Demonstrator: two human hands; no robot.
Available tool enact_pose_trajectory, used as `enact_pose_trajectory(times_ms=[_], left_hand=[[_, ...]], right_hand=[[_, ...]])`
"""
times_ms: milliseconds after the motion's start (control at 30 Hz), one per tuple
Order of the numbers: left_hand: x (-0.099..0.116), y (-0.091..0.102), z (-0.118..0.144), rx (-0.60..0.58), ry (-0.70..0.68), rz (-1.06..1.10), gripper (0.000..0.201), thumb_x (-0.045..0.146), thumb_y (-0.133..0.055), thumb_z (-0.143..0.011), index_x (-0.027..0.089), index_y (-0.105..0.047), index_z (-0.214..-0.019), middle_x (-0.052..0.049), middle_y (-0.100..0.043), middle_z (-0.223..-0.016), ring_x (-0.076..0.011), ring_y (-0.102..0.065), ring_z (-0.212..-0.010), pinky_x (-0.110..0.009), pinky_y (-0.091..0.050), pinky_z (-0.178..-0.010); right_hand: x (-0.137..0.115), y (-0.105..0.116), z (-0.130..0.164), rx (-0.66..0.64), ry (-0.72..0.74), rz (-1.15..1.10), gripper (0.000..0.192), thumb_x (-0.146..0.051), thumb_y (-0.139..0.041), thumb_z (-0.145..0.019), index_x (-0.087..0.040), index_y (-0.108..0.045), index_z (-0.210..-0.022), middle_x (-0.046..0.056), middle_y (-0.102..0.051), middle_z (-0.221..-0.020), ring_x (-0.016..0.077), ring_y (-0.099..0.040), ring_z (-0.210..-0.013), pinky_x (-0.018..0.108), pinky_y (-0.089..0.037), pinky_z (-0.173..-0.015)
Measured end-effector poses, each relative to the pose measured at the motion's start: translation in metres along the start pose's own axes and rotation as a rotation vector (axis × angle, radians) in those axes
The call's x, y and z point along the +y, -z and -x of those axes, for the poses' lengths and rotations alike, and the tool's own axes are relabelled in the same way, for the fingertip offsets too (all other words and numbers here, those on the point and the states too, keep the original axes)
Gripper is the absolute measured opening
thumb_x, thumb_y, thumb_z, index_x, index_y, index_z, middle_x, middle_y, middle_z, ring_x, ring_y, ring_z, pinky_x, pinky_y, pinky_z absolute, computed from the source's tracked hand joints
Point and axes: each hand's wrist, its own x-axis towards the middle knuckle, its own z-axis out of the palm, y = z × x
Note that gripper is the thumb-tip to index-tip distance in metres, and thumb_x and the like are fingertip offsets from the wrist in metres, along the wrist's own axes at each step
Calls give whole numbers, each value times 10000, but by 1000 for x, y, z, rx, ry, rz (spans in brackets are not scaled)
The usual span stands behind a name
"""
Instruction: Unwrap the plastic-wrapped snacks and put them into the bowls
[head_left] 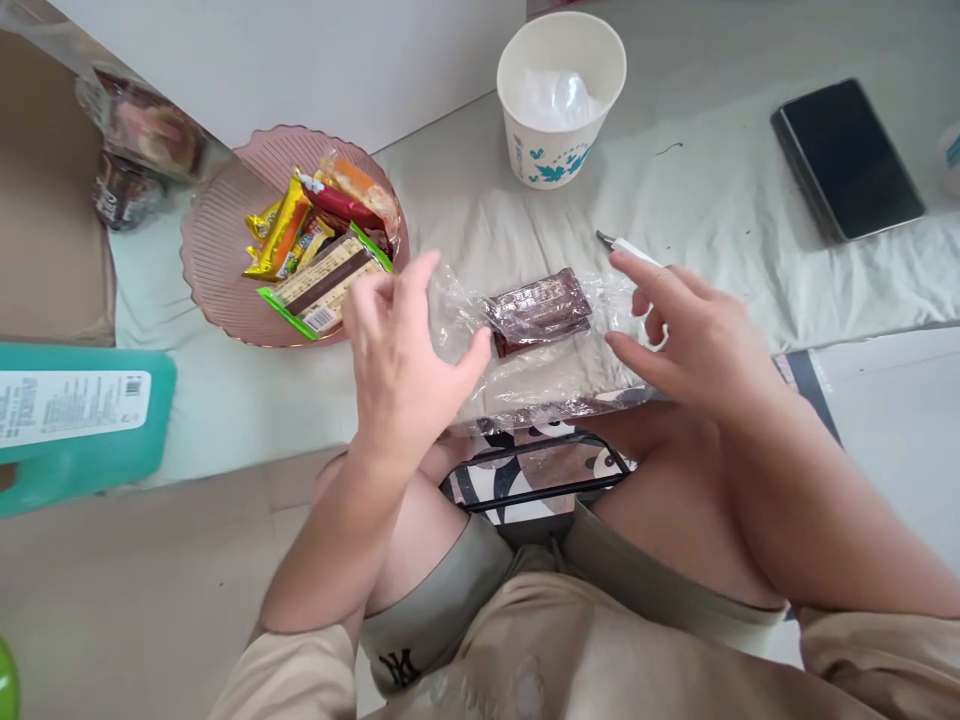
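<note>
A dark brown wrapped snack bar [538, 310] lies inside a clear plastic bag [525, 375] on a pale cloth. My left hand [401, 355] hovers at the bag's left end, fingers spread, thumb close to the bar. My right hand [686, 335] is at the bag's right end, fingers apart, holding nothing. A white pen-like tool with a dark tip [626, 247] lies just behind my right fingers.
A pink ribbed plate [217, 260] with several wrapped snacks stands at the left. A white paper cup [559, 95] with clear plastic inside is at the back. A black phone [847, 155] lies far right. A teal container [82, 420] and packaged snacks [142, 140] are at the left.
</note>
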Motion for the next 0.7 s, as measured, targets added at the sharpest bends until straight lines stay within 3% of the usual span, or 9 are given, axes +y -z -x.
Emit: enact_pose_trajectory(times_ms=[100, 167, 233, 367, 500, 600, 700], left_hand=[[-4, -11, -8, 34, -49, 48, 364, 240, -787, -802, 245, -673, -1147, -101, -650, -1242, -303, -624, -1235, -477, -534, -1082], [-10, -18, -12, 12, -63, 104, 122, 201, -712, -852, 236, -658, -955, -78, -661, -1191, -267, -656, -1163, -453, -556, -1042], [-15, -22, -14, 11, -49, 176, 72, 176, -632, -894, 225, -597, -854, -61, -684, -1097, -230, -678, -1071, -406, -584, -942], [-20, -22, -15, 32, 102, 389, 97, 239, -551, -966, 239, -519, -875, -11, -685, -885, -149, -677, -805, -295, -551, -647], [-29, -19, -15, 53, 261, 477, 82, 302, -528, -993, 267, -491, -929, 42, -594, -720, -95, -581, -566, -254, -435, -475], [-35, -13, -17, 84, 210, 339, 41, 315, -529, -1000, 281, -530, -977, 35, -580, -712, -102, -588, -586, -275, -445, -505], [-29, 1, -15, 196, 154, 207, 27, 279, -567, -973, 284, -567, -1000, 38, -554, -700, -119, -576, -606, -295, -464, -530]], right_hand=[[4, -12, -5, 48, 20, 54, 386, -371, -584, -943, -273, -701, -1298, 106, -720, -1030, 212, -614, -677, 359, -454, -583], [7, -16, -10, 94, -1, 66, 279, -368, -539, -966, -264, -767, -1087, 103, -723, -954, 227, -618, -694, 373, -454, -610], [7, -14, -15, 136, -69, 73, 292, -351, -498, -985, -250, -772, -988, 92, -717, -834, 237, -629, -682, 381, -450, -630], [-3, -5, -20, 120, -131, 16, 269, -309, -516, -974, -245, -727, -1128, 29, -670, -651, 222, -644, -618, 364, -467, -640], [-15, -3, -13, 36, 10, -118, 332, -291, -611, -919, -260, -658, -1246, -42, -661, -590, 174, -617, -526, 313, -480, -575], [-21, -6, -7, 25, 145, -185, 192, -248, -576, -943, -264, -696, -1092, -9, -761, -738, 169, -709, -645, 303, -547, -632], [-20, -11, -7, 25, 262, -208, 181, -235, -546, -963, -252, -723, -927, 57, -821, -1056, 231, -788, -952, 372, -625, -828]])
